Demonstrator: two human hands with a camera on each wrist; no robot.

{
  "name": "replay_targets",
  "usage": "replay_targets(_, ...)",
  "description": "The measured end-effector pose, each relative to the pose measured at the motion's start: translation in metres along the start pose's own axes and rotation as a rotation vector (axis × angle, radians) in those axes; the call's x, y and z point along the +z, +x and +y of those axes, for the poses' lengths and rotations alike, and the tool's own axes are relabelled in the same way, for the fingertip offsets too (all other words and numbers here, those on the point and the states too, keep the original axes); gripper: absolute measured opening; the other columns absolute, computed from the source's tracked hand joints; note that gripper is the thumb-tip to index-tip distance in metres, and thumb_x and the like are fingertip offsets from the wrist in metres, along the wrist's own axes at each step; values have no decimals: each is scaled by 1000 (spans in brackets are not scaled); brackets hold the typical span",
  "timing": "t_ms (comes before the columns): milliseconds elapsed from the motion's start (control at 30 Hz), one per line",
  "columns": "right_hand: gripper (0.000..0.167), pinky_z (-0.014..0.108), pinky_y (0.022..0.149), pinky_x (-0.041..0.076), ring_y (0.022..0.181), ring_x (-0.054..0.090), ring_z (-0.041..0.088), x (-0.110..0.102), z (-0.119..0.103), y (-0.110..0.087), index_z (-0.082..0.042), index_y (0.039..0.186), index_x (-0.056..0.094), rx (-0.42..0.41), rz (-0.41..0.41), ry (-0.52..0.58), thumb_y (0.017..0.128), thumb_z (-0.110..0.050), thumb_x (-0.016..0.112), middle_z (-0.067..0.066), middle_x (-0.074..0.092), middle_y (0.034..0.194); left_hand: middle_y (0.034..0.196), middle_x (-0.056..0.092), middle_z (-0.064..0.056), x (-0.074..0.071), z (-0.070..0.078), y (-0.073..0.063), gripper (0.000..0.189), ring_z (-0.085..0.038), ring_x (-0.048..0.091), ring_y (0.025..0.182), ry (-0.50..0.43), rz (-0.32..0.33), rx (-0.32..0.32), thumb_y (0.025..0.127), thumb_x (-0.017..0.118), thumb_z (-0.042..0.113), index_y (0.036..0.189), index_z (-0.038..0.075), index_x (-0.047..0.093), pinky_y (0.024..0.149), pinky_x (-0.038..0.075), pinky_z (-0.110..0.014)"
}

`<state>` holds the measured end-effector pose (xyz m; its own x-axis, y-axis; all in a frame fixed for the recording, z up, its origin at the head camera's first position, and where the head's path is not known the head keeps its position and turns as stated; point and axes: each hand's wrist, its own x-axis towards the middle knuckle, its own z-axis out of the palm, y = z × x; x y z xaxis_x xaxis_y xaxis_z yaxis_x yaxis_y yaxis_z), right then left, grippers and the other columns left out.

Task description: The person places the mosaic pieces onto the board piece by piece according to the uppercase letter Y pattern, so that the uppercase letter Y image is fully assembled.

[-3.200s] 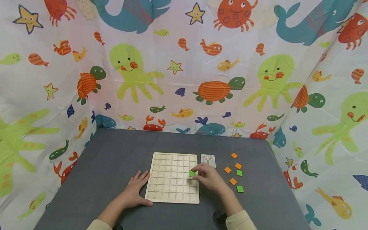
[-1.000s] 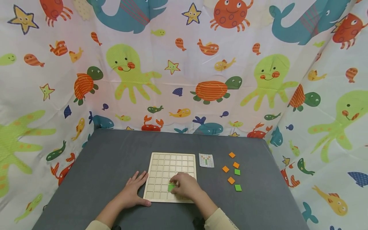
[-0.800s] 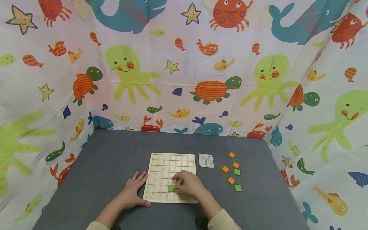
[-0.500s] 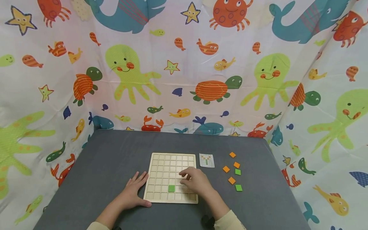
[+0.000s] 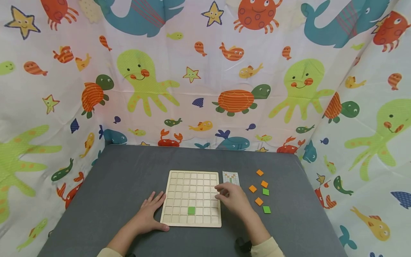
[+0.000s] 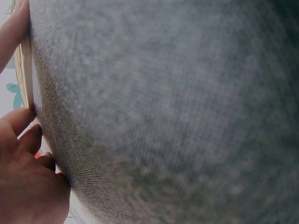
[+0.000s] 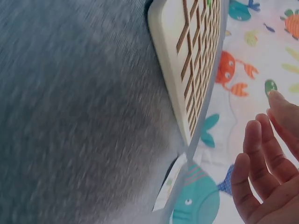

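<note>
A square wooden grid board (image 5: 179, 189) lies flat on the grey table. One green square tile (image 5: 191, 210) sits in a cell in its lower middle. My left hand (image 5: 147, 213) rests at the board's left edge with fingers spread, its thumb near the lower left corner. In the left wrist view its fingers (image 6: 18, 120) touch the table beside the board's side. Over the board's right edge hovers my right hand (image 5: 236, 198), holding nothing; in the right wrist view its fingers (image 7: 254, 144) are loosely bent and apart.
To the right lie several loose tiles, among them an orange tile (image 5: 258, 201) and a green tile (image 5: 267, 210). A small printed pattern card (image 5: 230, 176) lies beside the board's upper right corner, partly behind my right hand. A curtain (image 5: 199, 89) with sea animals surrounds the table.
My right hand carried a green tile across the board, set it into a cell in the lower middle, let go and drew back to the right. The left hand stayed at the board's edge.
</note>
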<state>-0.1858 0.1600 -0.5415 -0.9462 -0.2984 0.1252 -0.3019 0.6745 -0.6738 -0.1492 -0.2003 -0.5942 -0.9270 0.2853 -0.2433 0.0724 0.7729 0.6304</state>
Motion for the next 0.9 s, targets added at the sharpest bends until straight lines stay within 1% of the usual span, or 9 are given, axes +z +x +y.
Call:
replay_targets(67,29,25,63,53,79,62,9,-4,4,-1,-16,113,76,22,24,-5,85,-15,82,3,73,102,168,22,-9,-1,0,0,128,-42,2,156,-2,3,1,58,93,58,160,13,30,121,5,-67)
replay_targets(200,30,29,70,55,80,62,8,-12,12,-3,-15,112,76,67,71,-11,83,-15,84,-1,73,100,168,22,-10,-2,1,1,129,-42,2,156,-1,2,8,57,93,58,160,13,30,120,4,-67)
replay_targets(267,30,30,73,56,81,62,8,-17,16,-5,-15,111,76,87,91,-11,82,-14,85,-1,73,101,168,22,-10,-2,0,1,129,-42,2,156,4,3,9,57,93,58,160,13,30,120,5,-67)
replay_targets(400,34,32,75,57,81,62,9,-27,25,-9,-16,112,76,123,134,-25,80,-13,86,1,73,100,168,23,-10,0,-2,2,129,-42,3,156,9,13,17,57,93,59,160,13,30,120,5,-67)
replay_targets(533,36,33,77,58,82,64,11,-36,36,-15,-16,115,75,142,153,-33,80,-13,86,2,73,102,168,23,-10,3,-4,0,130,-42,2,156,8,14,23,57,92,60,160,13,30,120,5,-68)
replay_targets(667,36,29,76,58,85,65,13,-46,49,-21,-13,116,75,152,172,-25,81,-14,85,3,74,105,168,22,-9,4,-3,-1,129,-42,3,156,10,15,20,57,92,60,160,14,30,120,6,-67)
replay_targets(767,36,26,74,58,86,67,16,-55,60,-25,-12,116,75,148,207,-21,81,-13,86,4,75,105,168,23,-9,3,-2,0,129,-42,3,156,8,18,24,57,92,59,160,13,30,120,5,-68)
replay_targets(900,34,27,72,59,87,69,20,-65,72,-31,-12,113,76,146,239,-25,81,-11,85,5,75,105,168,24,-9,2,-1,1,128,-42,4,156,16,18,24,57,93,58,160,13,31,120,6,-68)
